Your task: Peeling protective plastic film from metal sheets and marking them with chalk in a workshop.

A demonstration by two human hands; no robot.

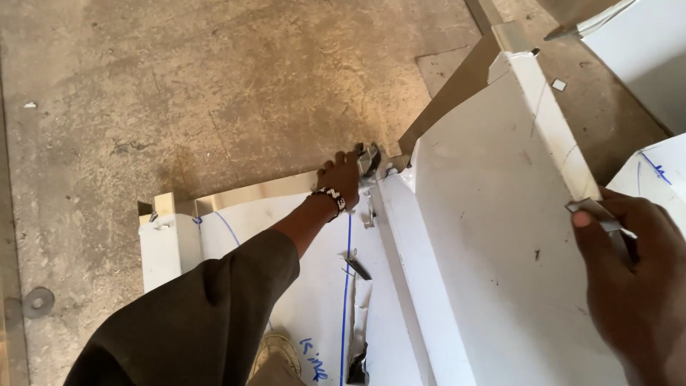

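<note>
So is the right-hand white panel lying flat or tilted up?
Tilted up: the panel rises off the flat sheet; the right hand grips its edge.

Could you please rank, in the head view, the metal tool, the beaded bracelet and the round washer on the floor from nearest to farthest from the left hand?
From the left hand:
1. Metal tool, gripped, at its fingers.
2. Beaded bracelet, on its wrist.
3. Round washer, far left on the floor.

We note a bare concrete floor (214,86), brown and heavily stained, lit evenly by daylight. A round metal washer (38,302) lies on it at the lower left. Well to the right of the washer and farther up, a square patch (443,68) is outlined in the concrete. Small white scraps (559,84) lie scattered beyond that patch
</note>
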